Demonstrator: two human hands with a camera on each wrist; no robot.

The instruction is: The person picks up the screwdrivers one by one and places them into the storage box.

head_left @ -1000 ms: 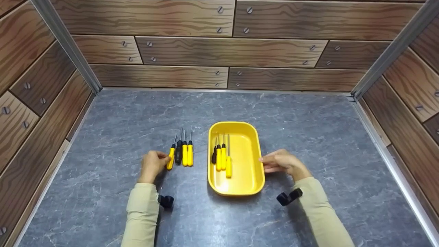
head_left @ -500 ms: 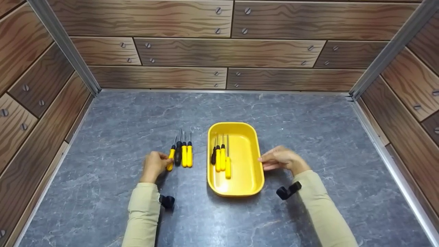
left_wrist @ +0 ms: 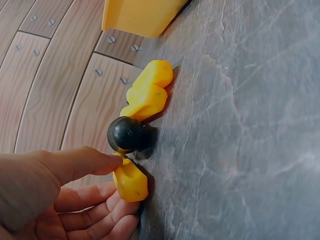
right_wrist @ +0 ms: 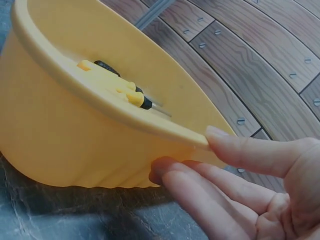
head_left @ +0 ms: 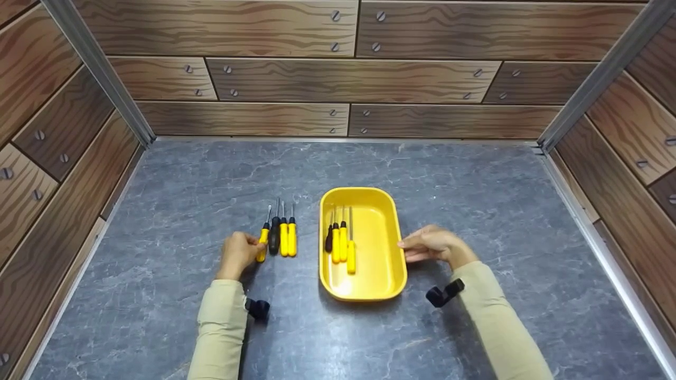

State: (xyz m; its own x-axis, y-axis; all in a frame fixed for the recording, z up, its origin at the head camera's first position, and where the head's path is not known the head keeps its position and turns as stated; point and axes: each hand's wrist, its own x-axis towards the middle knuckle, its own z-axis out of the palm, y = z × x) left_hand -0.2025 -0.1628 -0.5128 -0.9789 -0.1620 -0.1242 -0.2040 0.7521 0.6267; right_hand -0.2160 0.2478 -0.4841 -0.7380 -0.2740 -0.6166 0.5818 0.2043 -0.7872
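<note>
My left hand pinches the yellow handle of a screwdriver, thumb on one side and fingers on the other. This screwdriver is the leftmost in a row on the table. Right beside it lies a black-handled screwdriver, then two yellow-handled screwdrivers close together. My right hand holds the right wall of a yellow tray, with the thumb at the rim and the fingers against the outside. Inside the tray, along its left side, several screwdrivers lie with shafts pointing away from me.
A grey marbled table lies under everything. Wood-patterned panels wall it in at the back and both sides, with metal posts in the corners. The tray's right half shows bare floor.
My left hand has shifted slightly right, the thumb coming further over the yellow handle. The tray and my right hand stay as they were.
</note>
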